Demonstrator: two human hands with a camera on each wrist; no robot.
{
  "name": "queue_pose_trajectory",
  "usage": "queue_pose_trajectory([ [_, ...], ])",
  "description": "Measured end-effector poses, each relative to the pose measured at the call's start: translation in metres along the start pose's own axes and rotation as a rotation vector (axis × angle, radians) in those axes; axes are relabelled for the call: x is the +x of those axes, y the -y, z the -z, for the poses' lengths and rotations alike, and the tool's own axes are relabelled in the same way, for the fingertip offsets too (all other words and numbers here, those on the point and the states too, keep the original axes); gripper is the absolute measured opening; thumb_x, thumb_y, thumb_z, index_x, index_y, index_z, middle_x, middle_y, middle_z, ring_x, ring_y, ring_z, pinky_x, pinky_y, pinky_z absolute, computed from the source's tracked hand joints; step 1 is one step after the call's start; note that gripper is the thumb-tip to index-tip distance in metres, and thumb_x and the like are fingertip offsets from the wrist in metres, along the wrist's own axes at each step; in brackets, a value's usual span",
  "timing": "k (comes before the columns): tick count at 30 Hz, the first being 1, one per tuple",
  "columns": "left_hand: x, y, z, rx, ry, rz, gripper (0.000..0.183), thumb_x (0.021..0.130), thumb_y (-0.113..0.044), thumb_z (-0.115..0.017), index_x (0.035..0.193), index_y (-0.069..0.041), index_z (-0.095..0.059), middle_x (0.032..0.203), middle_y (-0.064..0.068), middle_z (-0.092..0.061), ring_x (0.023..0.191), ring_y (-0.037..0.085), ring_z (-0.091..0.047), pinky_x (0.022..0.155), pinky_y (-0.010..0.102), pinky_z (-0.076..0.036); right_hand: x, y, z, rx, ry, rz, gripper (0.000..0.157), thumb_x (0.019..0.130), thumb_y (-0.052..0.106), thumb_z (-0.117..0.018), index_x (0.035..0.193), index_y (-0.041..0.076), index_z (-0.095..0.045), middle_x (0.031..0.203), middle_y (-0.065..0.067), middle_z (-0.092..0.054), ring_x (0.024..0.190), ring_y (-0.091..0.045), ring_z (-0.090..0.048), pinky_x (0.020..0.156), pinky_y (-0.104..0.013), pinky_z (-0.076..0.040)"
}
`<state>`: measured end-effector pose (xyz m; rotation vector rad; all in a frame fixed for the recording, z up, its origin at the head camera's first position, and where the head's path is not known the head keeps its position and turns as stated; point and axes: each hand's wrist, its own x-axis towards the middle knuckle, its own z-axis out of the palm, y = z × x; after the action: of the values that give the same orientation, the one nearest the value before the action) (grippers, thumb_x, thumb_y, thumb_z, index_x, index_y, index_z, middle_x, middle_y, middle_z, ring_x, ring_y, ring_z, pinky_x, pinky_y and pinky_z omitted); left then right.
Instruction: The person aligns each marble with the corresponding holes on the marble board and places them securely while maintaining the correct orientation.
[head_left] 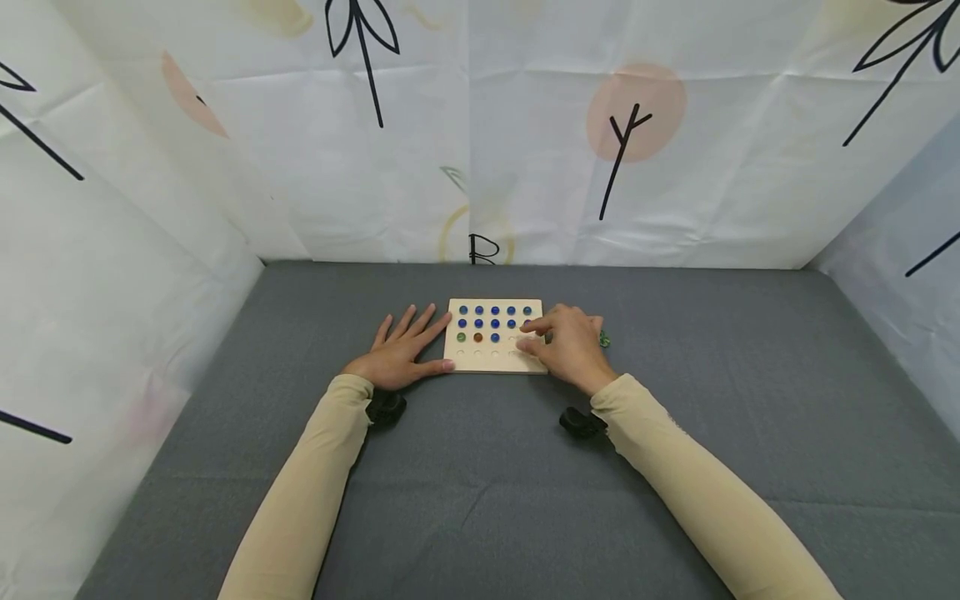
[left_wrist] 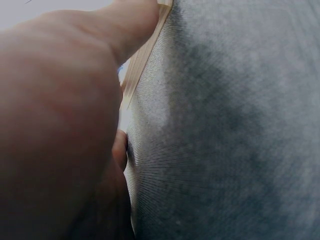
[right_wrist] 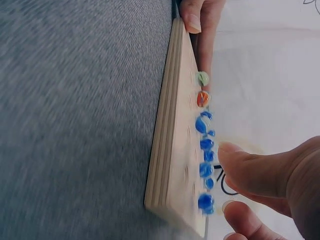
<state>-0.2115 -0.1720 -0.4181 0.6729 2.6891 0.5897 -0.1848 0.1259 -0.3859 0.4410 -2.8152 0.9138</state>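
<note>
A pale wooden board [head_left: 501,362] with rows of shallow round hollows lies on the grey cloth. Blue marbles [head_left: 495,323] sit in its two far rows. The row nearer me holds a green marble [head_left: 461,337], a red-brown marble [head_left: 477,337] and a blue one. My left hand [head_left: 397,354] lies palm down with spread fingers, thumb and index fingertip at the board's left edge. Over the board's right side hovers my right hand [head_left: 572,343], thumb [right_wrist: 250,167] and fingers apart, no marble showing between them. Its fingertips overlap the right end of the marble rows in the head view.
Green marbles [head_left: 604,338] peek out just right of my right hand, mostly hidden by it. A grey cloth [head_left: 480,467] covers the table. White printed fabric [head_left: 525,183] hangs behind and at both sides. Dark wrist cameras [head_left: 386,408] sit below both hands.
</note>
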Motion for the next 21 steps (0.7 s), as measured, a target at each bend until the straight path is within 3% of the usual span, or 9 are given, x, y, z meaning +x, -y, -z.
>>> queue_pose_trajectory([
  [9,0.001,0.001,-0.001,0.003,0.007,0.015,0.088,0.099,-0.065,-0.052,0.165,-0.029,-0.007,0.170,0.000,0.005,0.155,0.025,0.015,0.121,0.051,0.017,-0.008,-0.013,0.009,-0.005,-0.019,0.000,0.023,0.086,0.022,-0.085,0.105,0.010,-0.082,0.088,-0.007,-0.067,0.082,-0.025,-0.058,0.084,-0.056,-0.030],
  [21,0.003,0.005,-0.004,0.003,-0.006,0.002,0.091,0.096,-0.071,-0.050,0.165,-0.029,-0.008,0.171,0.001,0.004,0.155,0.026,0.014,0.121,0.051,0.017,-0.015,-0.029,0.022,-0.030,-0.037,-0.026,0.026,0.083,0.021,-0.087,0.106,0.010,-0.082,0.081,-0.004,-0.064,0.084,-0.029,-0.057,0.083,-0.057,-0.028],
])
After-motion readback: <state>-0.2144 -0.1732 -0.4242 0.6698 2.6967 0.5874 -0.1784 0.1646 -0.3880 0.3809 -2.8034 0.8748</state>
